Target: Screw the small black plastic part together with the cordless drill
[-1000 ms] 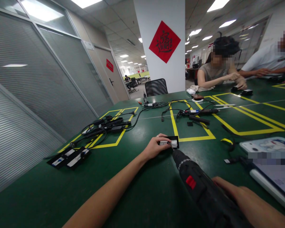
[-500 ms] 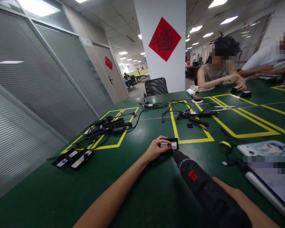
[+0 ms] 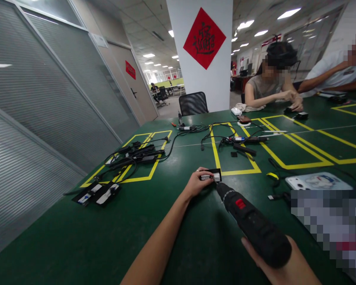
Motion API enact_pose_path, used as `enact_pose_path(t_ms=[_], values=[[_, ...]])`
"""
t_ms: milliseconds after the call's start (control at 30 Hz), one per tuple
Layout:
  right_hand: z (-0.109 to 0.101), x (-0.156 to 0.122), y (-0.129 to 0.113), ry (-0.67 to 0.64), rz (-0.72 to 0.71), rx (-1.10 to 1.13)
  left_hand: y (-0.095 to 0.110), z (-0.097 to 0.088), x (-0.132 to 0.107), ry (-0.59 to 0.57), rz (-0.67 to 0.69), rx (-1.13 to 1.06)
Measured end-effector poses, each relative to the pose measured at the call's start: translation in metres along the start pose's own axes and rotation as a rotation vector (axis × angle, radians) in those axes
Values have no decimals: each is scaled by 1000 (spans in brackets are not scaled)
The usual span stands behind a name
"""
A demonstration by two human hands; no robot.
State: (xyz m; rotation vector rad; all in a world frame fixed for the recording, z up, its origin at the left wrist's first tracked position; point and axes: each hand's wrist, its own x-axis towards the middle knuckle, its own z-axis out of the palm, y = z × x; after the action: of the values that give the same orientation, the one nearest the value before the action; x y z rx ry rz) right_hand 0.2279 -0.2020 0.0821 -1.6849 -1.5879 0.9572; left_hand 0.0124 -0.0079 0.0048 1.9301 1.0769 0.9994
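Left hand: we have our left hand [image 3: 198, 183] holding the left end of a small black rectangular case with a white part inside [image 3: 218, 174], fingers bent over it.
Right hand: our right hand [image 3: 265, 257] is wrapped around a black power drill with a red switch [image 3: 250, 219], mostly hidden beneath its body.
Drill tip: it meets the case just beside our left fingertips; we cannot tell whether it touches.
Case: flat on the dark green bench [image 3: 169, 166], just below a yellow tape outline [image 3: 241, 172].
Left side: we see tangled black cables [image 3: 145, 154].
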Motion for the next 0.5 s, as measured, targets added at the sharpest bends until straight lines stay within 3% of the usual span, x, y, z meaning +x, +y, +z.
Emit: enact_pose_path(t_ms=[133, 300, 500], values=[[-3, 0, 5, -26, 13, -58, 1, 2, -2, 38, -5, -1], [0, 0, -2, -33, -11, 26, 3, 2, -1, 38, -8, -1], [-4, 1, -16, -157, 39, 158, 5, 0, 0, 29, -22, -11]])
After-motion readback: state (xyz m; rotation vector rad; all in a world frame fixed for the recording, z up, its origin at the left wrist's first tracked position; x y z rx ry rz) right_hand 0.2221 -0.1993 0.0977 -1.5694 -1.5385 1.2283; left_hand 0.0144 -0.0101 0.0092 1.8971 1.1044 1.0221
